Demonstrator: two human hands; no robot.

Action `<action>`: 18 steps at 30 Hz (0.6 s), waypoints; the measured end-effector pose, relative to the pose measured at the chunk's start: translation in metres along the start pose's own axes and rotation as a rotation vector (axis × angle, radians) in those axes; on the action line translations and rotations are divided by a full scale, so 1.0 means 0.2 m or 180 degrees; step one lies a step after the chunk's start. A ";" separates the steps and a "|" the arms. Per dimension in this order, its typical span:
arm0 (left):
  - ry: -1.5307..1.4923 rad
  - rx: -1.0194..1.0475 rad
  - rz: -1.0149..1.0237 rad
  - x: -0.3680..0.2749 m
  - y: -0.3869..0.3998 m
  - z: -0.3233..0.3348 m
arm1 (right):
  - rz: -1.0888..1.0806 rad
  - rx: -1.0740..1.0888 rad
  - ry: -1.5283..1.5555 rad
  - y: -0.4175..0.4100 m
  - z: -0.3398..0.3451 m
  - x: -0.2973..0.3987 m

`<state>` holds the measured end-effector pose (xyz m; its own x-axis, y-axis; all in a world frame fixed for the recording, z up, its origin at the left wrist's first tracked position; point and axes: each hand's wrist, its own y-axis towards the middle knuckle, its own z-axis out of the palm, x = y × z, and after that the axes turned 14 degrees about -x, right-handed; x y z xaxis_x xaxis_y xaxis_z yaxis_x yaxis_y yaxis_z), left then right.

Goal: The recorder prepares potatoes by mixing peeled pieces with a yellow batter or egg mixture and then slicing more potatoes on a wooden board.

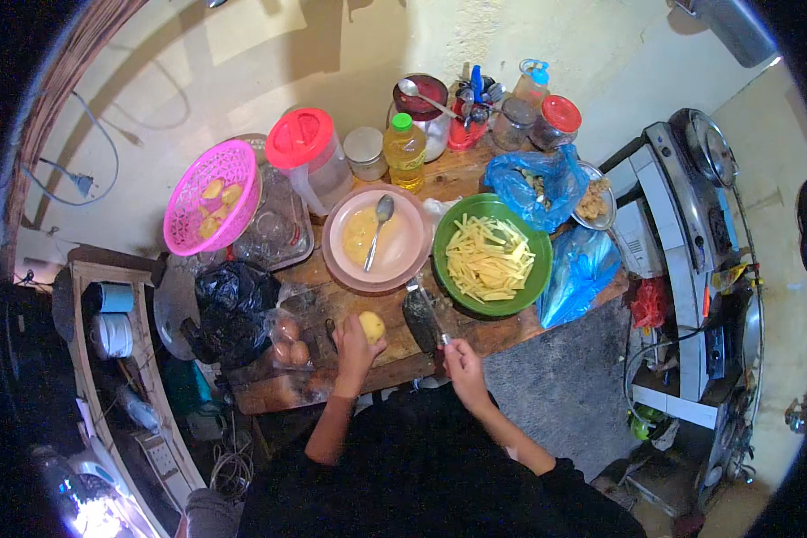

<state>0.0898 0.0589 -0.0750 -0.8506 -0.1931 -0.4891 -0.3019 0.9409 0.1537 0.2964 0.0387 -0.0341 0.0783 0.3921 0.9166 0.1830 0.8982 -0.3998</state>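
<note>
My left hand (354, 355) grips a peeled potato (372, 326) above the front part of the wooden table (393, 366). In my right hand (466, 373) is the handle of a knife (432, 308), its blade pointing away from me over a dark, flat, stone-like slab (418, 321). Beyond the knife, to the right, a green bowl (547, 259) holds pale yellow potato strips (489, 259). A pink bowl (403, 252) stands left of it, with yellow liquid and a metal spoon (376, 235) inside.
Eggs in a clear bag (290, 343) and a black plastic bag (232, 309) lie left. A pink basket (242, 168) holds yellowish pieces. Behind stand a red-lidded pitcher (302, 141), an oil bottle (404, 151) and jars. Blue bags (578, 259) lie right, near a stove (693, 195).
</note>
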 end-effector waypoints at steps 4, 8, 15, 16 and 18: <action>-0.0240 -0.0442 0.0166 0.02 -0.03 0.02 | -0.0294 0.0246 -0.0781 -0.04 0.04 -0.11; -0.0812 -0.0346 -0.0500 0.11 -0.06 -0.01 | -0.0565 0.0305 -0.1345 -0.02 0.08 -0.22; -0.1752 -0.0315 -0.1509 0.23 -0.14 0.06 | -0.0925 0.0539 -0.1814 -0.04 0.17 -0.26; -0.1744 -0.0322 -0.1516 0.24 -0.15 0.08 | -0.0924 0.0551 -0.1811 -0.04 0.17 -0.27; -0.1857 -0.0346 -0.1610 0.23 -0.16 0.12 | -0.0887 0.0564 -0.2100 -0.05 0.18 -0.27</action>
<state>0.0707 0.0272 -0.1229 -0.2432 -0.3854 -0.8901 -0.6590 0.7390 -0.1399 0.2550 0.0162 -0.0801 -0.5638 0.1326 0.8152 -0.0555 0.9787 -0.1975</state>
